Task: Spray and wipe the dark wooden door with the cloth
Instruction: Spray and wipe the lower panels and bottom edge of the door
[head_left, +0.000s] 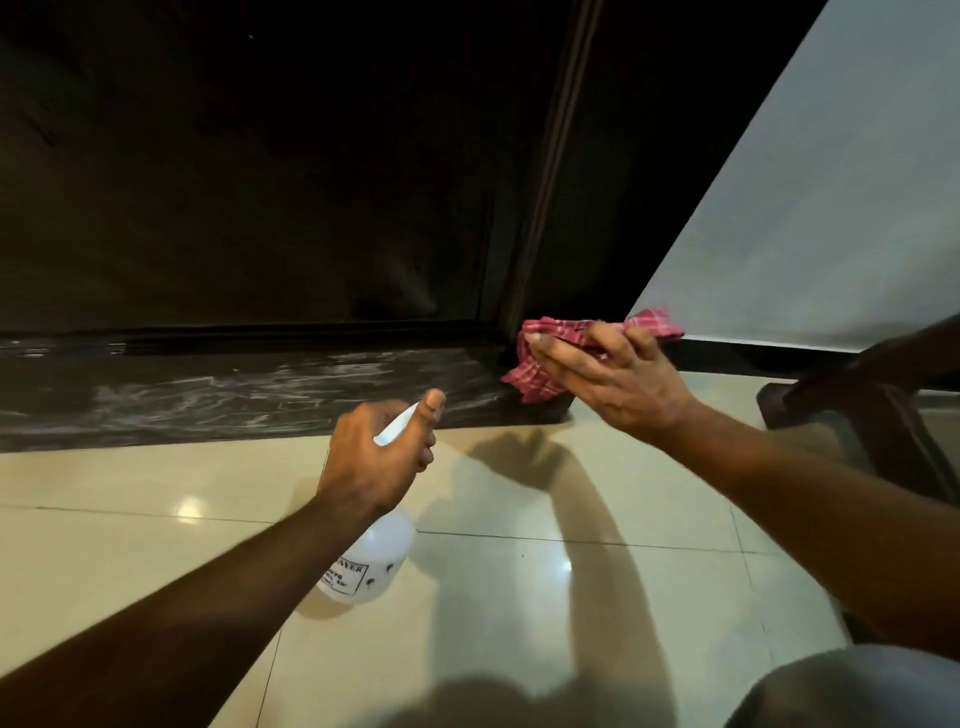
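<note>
Two hands engaged: left hand (379, 457) grip clamped on bottle (369, 566), nozzle toward door (260, 182) bottom, so the spraying step is judged in hand. Right hand (608, 374) grip holds cloth (535, 376) near door's lower right corner. Next move requires cloth pressed flat on the wetted panel.

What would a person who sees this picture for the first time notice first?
The red checked cloth stands out most: the right hand grips it low at the right, near the foot of the dark wooden door. Next comes the white spray bottle, held by the left hand in the middle, its nozzle toward the door. Pale streaks mark the dark sill.
</note>
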